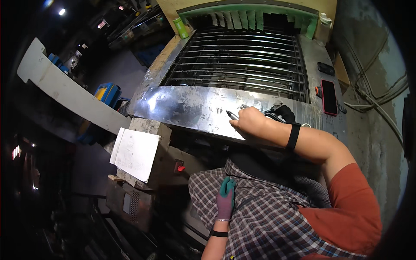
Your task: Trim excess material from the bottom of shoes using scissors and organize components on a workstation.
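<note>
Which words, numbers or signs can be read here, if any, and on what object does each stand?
None can be read clearly.
Paper notepad: handwriting, too faint.
White panel: small mark, too small.
Green bottle: any label is too blurred.
Marker pen in the right hand: any print is too small.

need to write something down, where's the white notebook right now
In the head view, the white notebook lies left of centre on a worn box, near the metal table, up-left of the gloved left hand.
</note>
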Motion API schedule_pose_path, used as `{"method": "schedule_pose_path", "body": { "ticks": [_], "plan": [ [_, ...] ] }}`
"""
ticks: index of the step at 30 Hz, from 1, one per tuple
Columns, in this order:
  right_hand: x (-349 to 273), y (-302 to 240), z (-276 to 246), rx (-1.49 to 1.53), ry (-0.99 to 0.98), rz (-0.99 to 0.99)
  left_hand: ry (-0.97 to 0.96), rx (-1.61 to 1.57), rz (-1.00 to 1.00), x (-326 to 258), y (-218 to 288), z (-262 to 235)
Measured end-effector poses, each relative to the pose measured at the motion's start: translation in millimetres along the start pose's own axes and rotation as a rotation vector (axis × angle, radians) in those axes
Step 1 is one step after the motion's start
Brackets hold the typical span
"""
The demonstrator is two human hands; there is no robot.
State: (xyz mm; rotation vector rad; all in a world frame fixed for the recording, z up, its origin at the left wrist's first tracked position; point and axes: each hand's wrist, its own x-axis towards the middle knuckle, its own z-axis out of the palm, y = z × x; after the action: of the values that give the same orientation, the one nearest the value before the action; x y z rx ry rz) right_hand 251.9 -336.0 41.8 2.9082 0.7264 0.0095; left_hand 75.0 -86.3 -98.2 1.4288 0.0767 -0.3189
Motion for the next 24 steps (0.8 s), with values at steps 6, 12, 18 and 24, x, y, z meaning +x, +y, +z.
{"method": "schedule_pose_path", "body": {
  "ticks": [6, 12, 18, 24],
  "plan": [
    [-9.5, -4.3, 6.4, -0.046, 0.087, -0.028, -0.044, 0.001, -0.01, -0.1, 1.3, 4.0],
    [-57.9, -13.5, -24.2, 0.034, 0.209, 0.007, -0.047, 0.0, -0.027, -4.7, 1.5, 1.8],
    [-194.7, -47.0, 1.3, 0.298, -0.11, 0.091, -0.053, -0.094, -0.007, -2.8, -3.8, -2.1],
    [-323.8, -79.6, 107.4, 0.566, -0.98, 0.088, -0.09, -0.071, -0.029, 2.8, -10.9, -4.4]
  ]
}}
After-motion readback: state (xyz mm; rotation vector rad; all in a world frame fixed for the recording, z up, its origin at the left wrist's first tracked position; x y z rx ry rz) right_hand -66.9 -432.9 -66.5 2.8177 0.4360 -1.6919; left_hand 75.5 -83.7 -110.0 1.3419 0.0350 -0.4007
